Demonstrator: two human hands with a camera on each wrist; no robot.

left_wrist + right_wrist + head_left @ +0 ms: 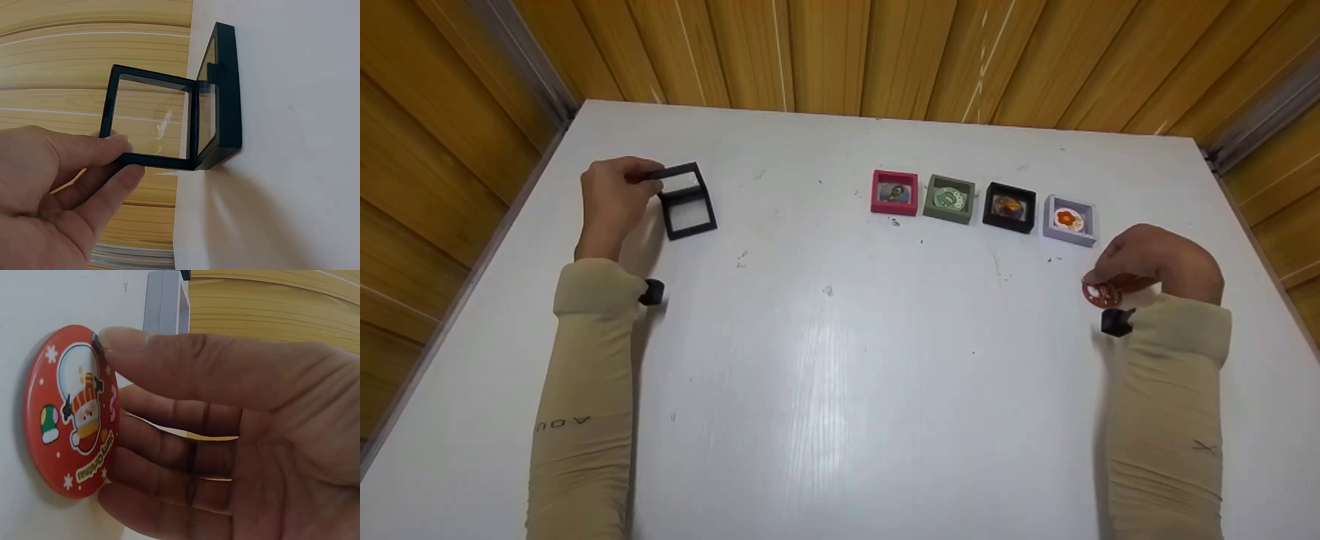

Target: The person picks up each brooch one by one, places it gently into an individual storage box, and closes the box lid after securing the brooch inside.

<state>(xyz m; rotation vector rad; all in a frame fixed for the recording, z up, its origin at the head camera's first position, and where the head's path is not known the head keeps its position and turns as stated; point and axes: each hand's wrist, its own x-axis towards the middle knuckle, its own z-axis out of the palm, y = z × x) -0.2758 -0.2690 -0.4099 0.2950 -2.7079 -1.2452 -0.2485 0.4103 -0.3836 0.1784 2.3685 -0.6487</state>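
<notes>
Thumb and fingers of my left hand (619, 196) pinch the edge of a black hinged display frame (228, 95) with clear panes. Its lid is swung up, and the other half rests on the white table; no item shows behind the panes. Over at the right, my right hand (1156, 259) holds a round red badge (72, 410) with a snowman and Christmas lettering. In the right wrist view the thumb is at the badge's edge and the other fingers are against its back. The badge is tilted, close to the tabletop.
A row of small square boxes stands toward the back right: pink (895, 212), green (949, 216), black (1009, 225) and lilac (1069, 238), each with a small picture piece inside. The white table (825, 360) backs onto wood-patterned panels (825, 56).
</notes>
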